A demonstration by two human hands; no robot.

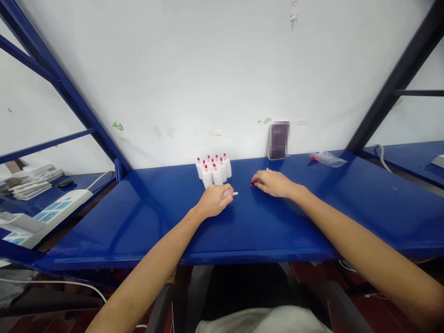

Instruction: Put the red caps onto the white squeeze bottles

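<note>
My left hand (215,200) is closed round a small white squeeze bottle (226,192), mostly hidden in the fingers. Its bare white nozzle (235,193) points to the right with no cap on it. Just behind that hand stand several white bottles (217,175) in a tight upright group, each with a red tip cap. To the right, my right hand (272,183) is low over the table, its fingertips pinched at a small red cap (254,181). Another bit of red cap (251,185) shows at the fingertips. A small white tip pokes out behind the knuckles.
The blue table (166,217) meets a white wall. A phone-like dark panel (279,140), pixelated, leans on the wall. A clear plastic bag (328,159) with something red lies at the back right. At the left are a white power strip (57,210) and blue frame posts.
</note>
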